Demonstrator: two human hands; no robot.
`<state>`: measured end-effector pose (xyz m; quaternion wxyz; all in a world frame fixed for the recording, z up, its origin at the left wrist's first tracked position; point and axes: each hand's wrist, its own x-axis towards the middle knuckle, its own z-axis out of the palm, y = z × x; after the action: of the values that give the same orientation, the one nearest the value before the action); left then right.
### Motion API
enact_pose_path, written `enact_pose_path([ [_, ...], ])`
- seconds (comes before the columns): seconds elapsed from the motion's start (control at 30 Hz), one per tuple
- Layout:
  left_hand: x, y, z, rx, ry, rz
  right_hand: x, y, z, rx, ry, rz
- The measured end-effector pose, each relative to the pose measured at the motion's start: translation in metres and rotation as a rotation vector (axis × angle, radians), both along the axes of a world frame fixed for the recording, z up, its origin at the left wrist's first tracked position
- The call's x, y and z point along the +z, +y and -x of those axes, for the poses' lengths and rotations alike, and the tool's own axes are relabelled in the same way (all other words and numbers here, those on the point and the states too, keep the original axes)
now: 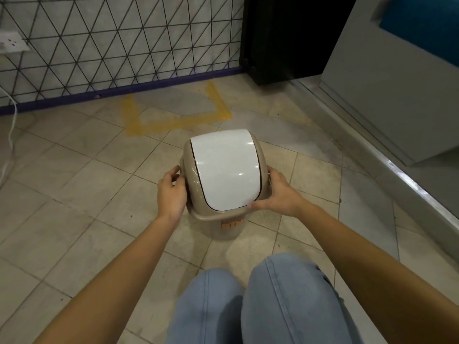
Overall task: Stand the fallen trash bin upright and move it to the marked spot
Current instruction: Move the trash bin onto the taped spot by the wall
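I see the beige bin point(198, 214) upright on the tiled floor point(74, 194), white lid point(224, 170) up; left hand point(171, 192) and right hand point(280, 194) clamped on its rim, yellow tape square point(178, 122) just beyond

You look down on a beige tiled floor point(74, 184). Ahead, a grey wall point(124, 40) crossed by black triangle lines ends in a purple skirting point(119, 89). An outlet point(12, 40) sits far left, a dark doorway point(288, 38) ahead, a pale panel point(387, 90) right.
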<state>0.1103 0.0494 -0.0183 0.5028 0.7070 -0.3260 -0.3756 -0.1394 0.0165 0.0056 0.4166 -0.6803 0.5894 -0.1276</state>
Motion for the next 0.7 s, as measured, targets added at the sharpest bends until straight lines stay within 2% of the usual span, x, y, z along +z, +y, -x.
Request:
enact_pose_path([
  [0.1, -0.002, 0.016, 0.005, -0.062, -0.029, 0.094, -0.002, 0.004, 0.001, 0.025, 0.011, 0.092],
  [0.3, -0.003, 0.034, 0.003, -0.433, -0.253, 0.141, -0.002, -0.008, -0.008, -0.004, -0.068, 0.168],
  [0.5, 0.002, 0.012, -0.003, -0.447, -0.316, 0.106, -0.001, -0.029, -0.019, -0.037, -0.153, 0.137],
  [0.7, -0.002, -0.008, -0.010, -0.400, -0.265, 0.103, -0.002, -0.052, -0.029, -0.044, -0.166, 0.150],
])
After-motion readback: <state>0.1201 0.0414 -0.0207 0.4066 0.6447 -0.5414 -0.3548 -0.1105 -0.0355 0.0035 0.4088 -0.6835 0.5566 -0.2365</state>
